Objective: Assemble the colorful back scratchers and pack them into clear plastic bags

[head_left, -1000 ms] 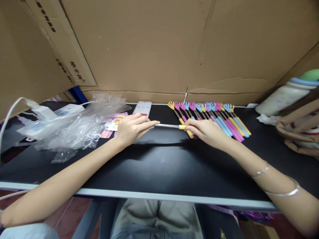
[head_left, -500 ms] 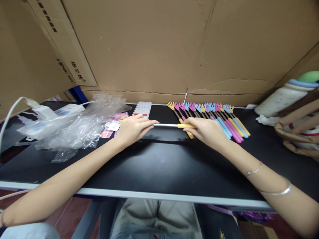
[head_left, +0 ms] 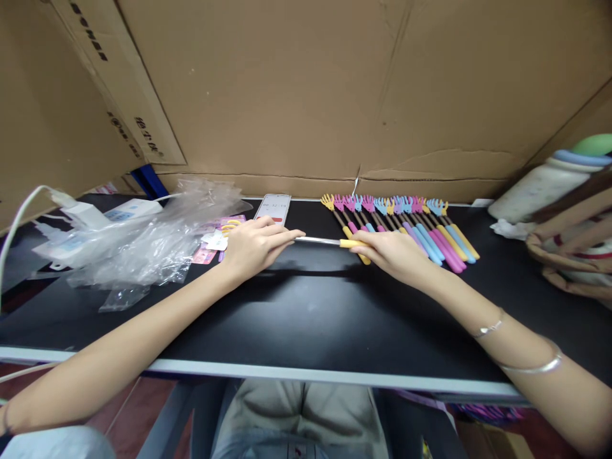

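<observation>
Cardboard wall (head_left: 296, 95) across 12 o'clock; black tabletop (head_left: 310, 331) below it, pale edge toward 6, trousers (head_left: 303, 411) beyond the edge. Clock read from mid-view.

Yellow-handled rod (head_left: 321, 241) at dial centre, roughly level, bare metal showing between the hands, a dark shadow on the table toward 6. Left hand (head_left: 261, 245), 9 o'clock side, closed on the metal, fingers nearly straight along it; far end hidden beneath them. Right hand (head_left: 392, 252), 3 o'clock side, thumb and fingers closed around the yellow handle.

Compared with one second ago: right hand slightly nearer 9, bracelet (head_left: 490, 326) and bangle (head_left: 535, 368) shifted with it. Against half a second ago: less yellow showing ahead of the fingers, more of it covered. Left hand almost unchanged.

Row of hand-headed sticks (head_left: 429, 245) at 3, same order as before, heads toward 12; handles yellow, pink, blue, lilac; right hand overlaps some in view. Phone (head_left: 275, 205) at 10, just beyond left hand. Clear plastic bags (head_left: 157, 236) heaped at 9, unmoved. Pale bottle (head_left: 540, 188) leaning far out near 3, likewise unmoved.
</observation>
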The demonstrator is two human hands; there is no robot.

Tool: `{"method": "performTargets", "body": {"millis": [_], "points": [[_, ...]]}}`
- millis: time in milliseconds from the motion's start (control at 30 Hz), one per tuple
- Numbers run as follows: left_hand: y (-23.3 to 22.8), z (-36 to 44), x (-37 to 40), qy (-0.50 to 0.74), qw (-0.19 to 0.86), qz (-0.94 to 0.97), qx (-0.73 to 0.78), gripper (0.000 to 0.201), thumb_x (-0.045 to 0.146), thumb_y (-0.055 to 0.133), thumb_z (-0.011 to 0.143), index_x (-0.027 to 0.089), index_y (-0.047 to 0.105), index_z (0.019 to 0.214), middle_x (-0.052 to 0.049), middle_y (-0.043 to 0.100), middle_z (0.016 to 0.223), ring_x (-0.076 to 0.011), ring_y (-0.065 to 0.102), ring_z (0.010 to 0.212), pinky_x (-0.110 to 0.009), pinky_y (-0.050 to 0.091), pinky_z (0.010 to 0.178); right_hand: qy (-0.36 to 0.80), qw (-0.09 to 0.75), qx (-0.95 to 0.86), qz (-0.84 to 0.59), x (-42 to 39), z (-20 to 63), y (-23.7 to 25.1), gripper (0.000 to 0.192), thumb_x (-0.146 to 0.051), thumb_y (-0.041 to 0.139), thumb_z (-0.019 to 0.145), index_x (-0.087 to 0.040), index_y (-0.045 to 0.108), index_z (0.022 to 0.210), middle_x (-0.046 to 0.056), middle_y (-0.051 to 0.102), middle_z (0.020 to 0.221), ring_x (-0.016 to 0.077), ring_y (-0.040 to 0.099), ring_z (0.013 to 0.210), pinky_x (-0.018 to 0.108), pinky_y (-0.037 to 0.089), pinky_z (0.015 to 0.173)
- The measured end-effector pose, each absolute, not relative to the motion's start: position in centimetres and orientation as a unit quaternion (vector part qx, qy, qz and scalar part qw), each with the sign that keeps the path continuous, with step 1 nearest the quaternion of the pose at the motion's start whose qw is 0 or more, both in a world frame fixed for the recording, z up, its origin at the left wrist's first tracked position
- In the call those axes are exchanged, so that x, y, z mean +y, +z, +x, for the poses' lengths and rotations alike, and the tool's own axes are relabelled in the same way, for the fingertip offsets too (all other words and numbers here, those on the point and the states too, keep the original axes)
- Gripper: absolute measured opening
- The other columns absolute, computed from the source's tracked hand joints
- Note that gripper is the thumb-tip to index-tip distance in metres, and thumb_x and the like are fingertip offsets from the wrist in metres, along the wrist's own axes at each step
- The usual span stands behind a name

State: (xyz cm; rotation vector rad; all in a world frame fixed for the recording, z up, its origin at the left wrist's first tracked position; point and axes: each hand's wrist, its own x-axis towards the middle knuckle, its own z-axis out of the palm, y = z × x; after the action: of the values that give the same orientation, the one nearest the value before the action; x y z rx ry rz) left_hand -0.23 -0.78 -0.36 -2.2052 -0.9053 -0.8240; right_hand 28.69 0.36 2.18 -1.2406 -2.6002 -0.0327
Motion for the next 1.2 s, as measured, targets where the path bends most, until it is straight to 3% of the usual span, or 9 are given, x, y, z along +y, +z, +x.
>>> {"method": "performTargets", "body": {"millis": [167, 233, 567, 733, 1000, 1200], "points": [[-0.32, -0.24, -0.73, -0.309, 0.331, -0.829, -0.327, 0.022, 0.023, 0.053, 0.092, 0.030, 0.070, 0.106, 0.005, 0.074, 0.089, -0.0144, 0.062, 0.080, -0.026, 0.042, 0.063, 0.171, 0.122, -0.886, -0.414, 0.82, 28.83, 1.93, 0.042, -0.051, 0.035, 0.095, -0.021, 0.063, 0.089, 0.002, 0.066, 0.080, 0.0143, 0.059, 0.069, 0.023, 0.037, 0.061], [-0.27, -0.15, -0.76, -0.304, 0.333, -0.831, -0.328, 0.021, 0.024, 0.054, 0.092, 0.029, 0.070, 0.105, 0.005, 0.074, 0.087, -0.0147, 0.062, 0.079, -0.027, 0.042, 0.063, 0.193, 0.127, -0.883, -0.409, 0.89, 28.82, 1.86, 0.042, -0.051, 0.035, 0.094, -0.020, 0.063, 0.089, 0.003, 0.066, 0.082, 0.0149, 0.059, 0.072, 0.024, 0.038, 0.063], [-0.40, -0.10, -0.81, -0.243, 0.245, -0.847, -0.405, 0.027, 0.034, 0.046, 0.096, 0.024, 0.062, 0.116, -0.001, 0.071, 0.100, -0.0161, 0.066, 0.086, -0.026, 0.044, 0.065, 0.000, 0.171, -0.871, -0.461, 0.51, 28.34, 1.66, 0.017, -0.040, 0.053, 0.088, -0.024, 0.054, 0.094, -0.001, 0.068, 0.076, 0.0144, 0.060, 0.062, 0.023, 0.030, 0.054], [-0.40, -0.03, -0.81, -0.228, 0.201, -0.863, -0.405, 0.029, 0.033, 0.039, 0.099, 0.024, 0.064, 0.111, 0.000, 0.072, 0.098, -0.0152, 0.067, 0.084, -0.025, 0.044, 0.064, -0.068, 0.210, -0.863, -0.455, 0.64, 28.66, 1.38, 0.021, -0.046, 0.055, 0.087, -0.025, 0.054, 0.092, -0.003, 0.069, 0.076, 0.0146, 0.063, 0.064, 0.023, 0.030, 0.052], [-0.99, -0.34, -0.58, -0.270, 0.213, -0.847, -0.406, 0.024, 0.038, 0.051, 0.093, 0.031, 0.071, 0.105, 0.002, 0.072, 0.080, -0.0142, 0.065, 0.068, -0.024, 0.039, 0.055, -0.146, 0.213, -0.870, -0.420, 0.67, 28.89, 1.25, 0.037, -0.057, 0.044, 0.090, -0.025, 0.061, 0.093, -0.001, 0.069, 0.070, 0.0160, 0.063, 0.062, 0.024, 0.033, 0.055], [-0.88, -0.45, -0.55, -0.288, 0.242, -0.848, -0.373, 0.023, 0.034, 0.051, 0.094, 0.028, 0.071, 0.103, 0.002, 0.071, 0.073, -0.0136, 0.063, 0.066, -0.024, 0.038, 0.054, -0.113, 0.182, -0.876, -0.432, 0.55, 28.82, 1.40, 0.044, -0.060, 0.036, 0.091, -0.025, 0.062, 0.097, -0.002, 0.067, 0.066, 0.0146, 0.060, 0.056, 0.024, 0.031, 0.052]]}}
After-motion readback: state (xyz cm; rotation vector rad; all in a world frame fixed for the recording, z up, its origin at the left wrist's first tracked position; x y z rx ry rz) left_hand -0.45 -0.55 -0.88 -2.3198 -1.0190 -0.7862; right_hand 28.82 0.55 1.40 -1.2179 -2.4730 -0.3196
